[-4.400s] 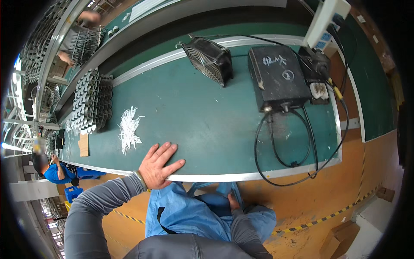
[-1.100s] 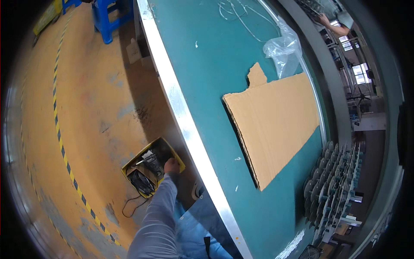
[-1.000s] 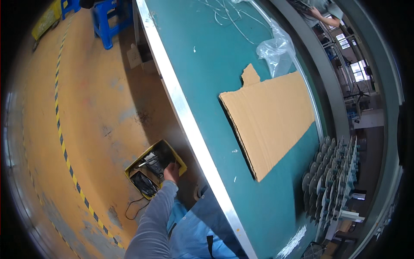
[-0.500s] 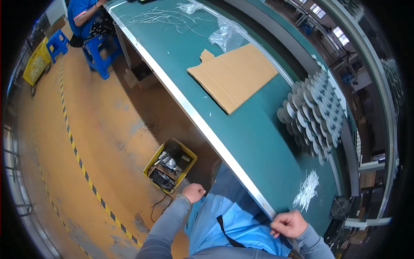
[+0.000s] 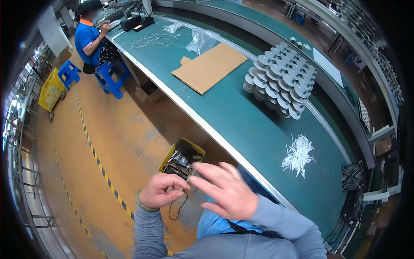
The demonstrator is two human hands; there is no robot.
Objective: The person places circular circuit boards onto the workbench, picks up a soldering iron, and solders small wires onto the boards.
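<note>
My left hand [image 5: 161, 191] is in front of my body with its fingers curled toward the thumb; whether something small is between them I cannot make out. Close beside it, my right hand [image 5: 228, 192] is slightly blurred, its fingers spread and pointing at the left fingertips. Both hands are in the air, off the table. Below and behind them a yellow bin [image 5: 199, 151] stands on the floor, partly hidden, with a small carton and dark and clear bits in it.
On the green table [image 5: 224, 114] are a pile of thin white strips [image 5: 298, 155], a stack of round grey-white discs [image 5: 282, 80], a flat cardboard sheet [image 5: 211, 67], a clear plastic bag [image 5: 202, 40] and loose pale wires [image 5: 151, 42]. A co-worker [image 5: 89, 36] sits on a blue stool [image 5: 111, 80].
My right hand has left the table's edge and swung left to meet the left hand, which has risen over the bin. The view has tilted up, showing more of the co-worker.
</note>
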